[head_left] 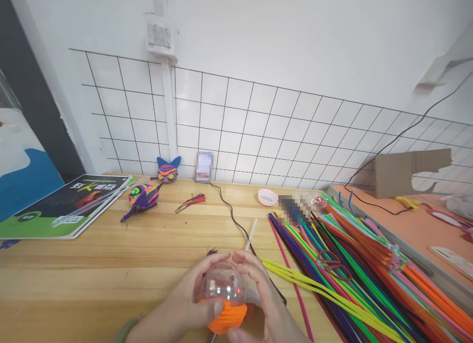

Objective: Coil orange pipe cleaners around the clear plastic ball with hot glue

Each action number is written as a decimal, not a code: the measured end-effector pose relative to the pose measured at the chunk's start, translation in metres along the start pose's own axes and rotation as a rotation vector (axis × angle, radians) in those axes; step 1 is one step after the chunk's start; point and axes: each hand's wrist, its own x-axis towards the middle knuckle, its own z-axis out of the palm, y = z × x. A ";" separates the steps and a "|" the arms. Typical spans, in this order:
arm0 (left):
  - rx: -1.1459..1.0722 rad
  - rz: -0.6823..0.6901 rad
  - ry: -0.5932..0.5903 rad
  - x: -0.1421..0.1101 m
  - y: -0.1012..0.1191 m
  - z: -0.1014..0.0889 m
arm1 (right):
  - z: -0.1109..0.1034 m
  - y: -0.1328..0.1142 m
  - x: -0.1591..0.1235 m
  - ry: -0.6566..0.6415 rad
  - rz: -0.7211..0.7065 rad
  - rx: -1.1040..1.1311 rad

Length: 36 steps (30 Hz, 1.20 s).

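A clear plastic ball (223, 283), its lower part covered with rows of orange pipe cleaner (228, 319), is held low over the front of the table. My left hand (181, 303) curls around its left side, thumb lying on the orange rows. From the right, my right hand (271, 298) closes around the ball with fingertips bent over its top. Behind my right fingers, a pale object shows beside the ball; its kind cannot be made out. Just beyond my hands a translucent white stick (252, 232) slants up.
Bundles of coloured pipe cleaners (332, 269) cover the right. A pink bowl (268, 197) stands farther back. Two striped pipe-cleaner figures (143, 197) sit back left, near a magazine (70, 205). A black cable (231, 210) crosses the table toward my right hand.
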 end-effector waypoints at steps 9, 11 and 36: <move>0.154 0.203 0.303 -0.010 0.006 0.027 | 0.022 -0.007 0.005 0.011 0.331 0.664; 0.164 0.226 0.347 -0.012 0.006 0.032 | 0.027 -0.010 0.007 0.009 0.315 0.763; 0.179 0.278 0.472 -0.013 -0.010 0.041 | 0.032 -0.019 0.010 0.071 0.352 0.899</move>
